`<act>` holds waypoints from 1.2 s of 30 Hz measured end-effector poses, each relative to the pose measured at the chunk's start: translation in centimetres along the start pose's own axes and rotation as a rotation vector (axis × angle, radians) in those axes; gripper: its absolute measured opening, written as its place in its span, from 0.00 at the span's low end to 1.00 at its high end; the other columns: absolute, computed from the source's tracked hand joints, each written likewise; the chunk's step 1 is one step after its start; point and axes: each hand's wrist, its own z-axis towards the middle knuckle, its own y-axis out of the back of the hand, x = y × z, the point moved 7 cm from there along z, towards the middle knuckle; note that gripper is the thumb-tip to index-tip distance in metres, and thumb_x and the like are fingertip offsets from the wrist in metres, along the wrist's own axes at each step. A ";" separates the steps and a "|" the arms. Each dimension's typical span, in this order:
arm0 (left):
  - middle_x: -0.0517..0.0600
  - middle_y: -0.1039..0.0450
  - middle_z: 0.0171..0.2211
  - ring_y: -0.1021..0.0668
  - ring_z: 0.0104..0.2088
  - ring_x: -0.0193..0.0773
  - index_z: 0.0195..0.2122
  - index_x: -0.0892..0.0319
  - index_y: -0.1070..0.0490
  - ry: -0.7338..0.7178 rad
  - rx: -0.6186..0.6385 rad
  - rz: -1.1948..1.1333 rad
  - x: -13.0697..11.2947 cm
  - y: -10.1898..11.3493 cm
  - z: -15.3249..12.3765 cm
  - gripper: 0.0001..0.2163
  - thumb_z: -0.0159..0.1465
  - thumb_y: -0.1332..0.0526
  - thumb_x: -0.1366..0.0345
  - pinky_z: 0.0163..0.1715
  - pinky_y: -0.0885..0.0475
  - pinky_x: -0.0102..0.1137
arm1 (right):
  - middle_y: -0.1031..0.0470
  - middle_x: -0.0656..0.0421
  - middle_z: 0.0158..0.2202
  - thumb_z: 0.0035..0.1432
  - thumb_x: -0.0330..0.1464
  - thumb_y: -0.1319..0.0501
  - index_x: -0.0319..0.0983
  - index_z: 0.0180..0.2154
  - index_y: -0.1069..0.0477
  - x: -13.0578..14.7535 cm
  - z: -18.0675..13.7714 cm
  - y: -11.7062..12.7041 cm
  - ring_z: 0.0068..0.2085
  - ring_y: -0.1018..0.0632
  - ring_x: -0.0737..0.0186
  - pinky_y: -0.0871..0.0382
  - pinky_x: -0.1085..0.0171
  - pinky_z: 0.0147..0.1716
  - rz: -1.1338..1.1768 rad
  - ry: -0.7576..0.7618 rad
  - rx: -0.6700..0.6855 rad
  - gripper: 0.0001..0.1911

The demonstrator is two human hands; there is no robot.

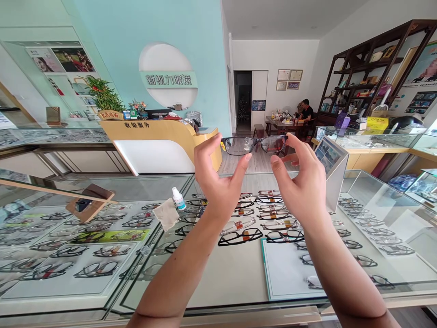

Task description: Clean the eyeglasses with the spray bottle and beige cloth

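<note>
A pair of dark-framed eyeglasses (254, 145) is held up in front of me, above the glass display counter. My left hand (218, 175) grips its left end with the fingers, the thumb just under the left lens. At the right end, the fingers of my right hand (300, 175) hold the frame, while the thumb hangs lower, apart from the lens. Red lettering shows on the right lens and a yellow tag at the left hinge. Beneath my hands several rows of eyeglasses (241, 237) lie in the counter, partly hidden by my forearms.
On the counter glass stand a small white bottle (178, 198), a beige cloth (166, 214) and a wooden stand (89, 202) to the left. A display board (336, 168) rises beside my right hand. Beyond are a cashier desk (153, 141) and a seated person (306, 113) at a table.
</note>
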 end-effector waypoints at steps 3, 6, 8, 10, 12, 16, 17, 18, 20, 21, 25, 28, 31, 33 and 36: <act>0.60 0.22 0.66 0.20 0.71 0.55 0.69 0.53 0.30 -0.001 -0.005 -0.006 0.1 -0.1 0.2 0.31 0.72 0.27 0.43 0.73 0.25 0.56 | 0.16 0.48 0.62 0.75 0.44 0.37 0.49 0.72 0.27 0.3 0.0 0.2 0.44 0.14 0.49 0.14 0.44 0.47 0.014 0.016 0.008 0.28; 0.60 0.22 0.67 0.20 0.72 0.55 0.70 0.51 0.32 0.026 0.017 -0.076 0.8 -0.3 0.5 0.32 0.73 0.29 0.41 0.75 0.25 0.55 | 0.17 0.49 0.63 0.75 0.43 0.37 0.50 0.73 0.27 0.7 -0.1 0.4 0.45 0.13 0.49 0.14 0.43 0.48 0.027 0.042 0.017 0.28; 0.61 0.23 0.68 0.20 0.73 0.55 0.71 0.50 0.32 0.049 0.038 -0.135 1.4 -0.6 0.7 0.32 0.73 0.29 0.40 0.76 0.26 0.56 | 0.17 0.49 0.63 0.75 0.42 0.37 0.51 0.73 0.26 1.0 -0.2 0.5 0.45 0.13 0.49 0.14 0.44 0.49 0.041 0.061 0.015 0.28; 0.61 0.23 0.68 0.21 0.74 0.55 0.71 0.49 0.33 0.060 0.055 -0.176 2.0 -0.7 0.9 0.33 0.73 0.29 0.38 0.77 0.27 0.56 | 0.18 0.49 0.64 0.75 0.41 0.36 0.51 0.73 0.25 1.3 -0.3 0.6 0.45 0.13 0.50 0.13 0.45 0.48 0.057 0.078 0.008 0.28; 0.61 0.24 0.70 0.22 0.74 0.56 0.71 0.48 0.33 0.065 0.067 -0.190 2.4 -0.8 0.8 0.33 0.73 0.30 0.37 0.76 0.27 0.55 | 0.18 0.49 0.64 0.75 0.40 0.37 0.51 0.72 0.25 1.4 -0.3 0.7 0.45 0.13 0.51 0.13 0.46 0.47 0.067 0.089 -0.001 0.27; 0.62 0.26 0.72 0.21 0.73 0.58 0.72 0.47 0.34 0.083 0.073 -0.184 2.7 -0.9 0.6 0.32 0.74 0.31 0.38 0.73 0.24 0.55 | 0.18 0.49 0.63 0.75 0.40 0.37 0.52 0.73 0.25 1.6 -0.4 0.7 0.45 0.13 0.52 0.12 0.47 0.47 0.063 0.092 -0.008 0.28; 0.63 0.26 0.72 0.20 0.73 0.58 0.72 0.47 0.34 0.086 0.073 -0.179 2.7 -0.8 0.5 0.32 0.74 0.31 0.38 0.72 0.24 0.55 | 0.18 0.49 0.63 0.75 0.40 0.36 0.52 0.73 0.25 1.6 -0.4 0.7 0.45 0.13 0.52 0.12 0.47 0.47 0.063 0.091 -0.010 0.28; 0.63 0.26 0.72 0.20 0.73 0.58 0.72 0.47 0.34 0.087 0.074 -0.174 2.7 -0.8 0.5 0.32 0.74 0.31 0.38 0.72 0.23 0.55 | 0.18 0.49 0.63 0.75 0.40 0.36 0.52 0.73 0.25 1.6 -0.4 0.7 0.44 0.13 0.52 0.12 0.46 0.48 0.064 0.090 -0.014 0.28; 0.63 0.26 0.72 0.20 0.73 0.58 0.72 0.47 0.34 0.080 0.077 -0.172 2.7 -0.9 0.5 0.33 0.74 0.31 0.38 0.71 0.23 0.55 | 0.18 0.49 0.63 0.74 0.40 0.36 0.51 0.72 0.25 1.6 -0.4 0.7 0.44 0.13 0.52 0.12 0.46 0.48 0.065 0.093 -0.021 0.28; 0.63 0.26 0.72 0.20 0.73 0.58 0.72 0.46 0.35 0.075 0.080 -0.173 2.6 -0.9 0.5 0.33 0.74 0.31 0.37 0.71 0.23 0.55 | 0.18 0.48 0.63 0.75 0.40 0.36 0.51 0.72 0.25 1.6 -0.4 0.7 0.44 0.13 0.52 0.12 0.46 0.48 0.064 0.095 -0.022 0.28; 0.64 0.26 0.72 0.22 0.75 0.59 0.72 0.46 0.36 0.086 0.095 -0.170 2.7 -1.1 0.6 0.34 0.73 0.31 0.36 0.71 0.24 0.56 | 0.18 0.49 0.63 0.75 0.41 0.37 0.51 0.73 0.25 1.5 -0.4 0.6 0.44 0.13 0.53 0.11 0.46 0.47 0.047 0.097 -0.018 0.28; 0.64 0.26 0.72 0.22 0.75 0.61 0.71 0.46 0.35 0.108 0.085 -0.191 2.7 -1.0 0.6 0.35 0.71 0.29 0.36 0.72 0.25 0.57 | 0.18 0.48 0.63 0.75 0.41 0.37 0.51 0.72 0.25 1.4 -0.4 0.6 0.44 0.13 0.53 0.11 0.46 0.46 0.045 0.094 -0.018 0.28; 0.63 0.25 0.72 0.21 0.74 0.60 0.70 0.47 0.34 0.107 0.066 -0.189 2.5 -0.8 0.5 0.34 0.71 0.28 0.38 0.71 0.25 0.55 | 0.18 0.49 0.63 0.75 0.41 0.37 0.51 0.72 0.26 1.4 -0.4 0.6 0.44 0.13 0.53 0.12 0.47 0.46 0.046 0.089 -0.017 0.28; 0.63 0.25 0.72 0.20 0.73 0.59 0.70 0.48 0.33 0.107 0.057 -0.165 2.3 -0.6 0.5 0.33 0.72 0.28 0.39 0.69 0.24 0.53 | 0.18 0.49 0.63 0.75 0.41 0.37 0.51 0.72 0.25 1.4 -0.4 0.6 0.43 0.13 0.53 0.12 0.47 0.45 0.052 0.086 -0.020 0.28; 0.64 0.24 0.72 0.20 0.72 0.59 0.71 0.49 0.33 0.112 0.062 -0.127 2.2 -0.5 0.5 0.33 0.72 0.28 0.39 0.67 0.23 0.52 | 0.18 0.49 0.62 0.74 0.40 0.36 0.50 0.72 0.25 1.4 -0.3 0.6 0.43 0.14 0.53 0.12 0.47 0.45 0.059 0.079 -0.022 0.28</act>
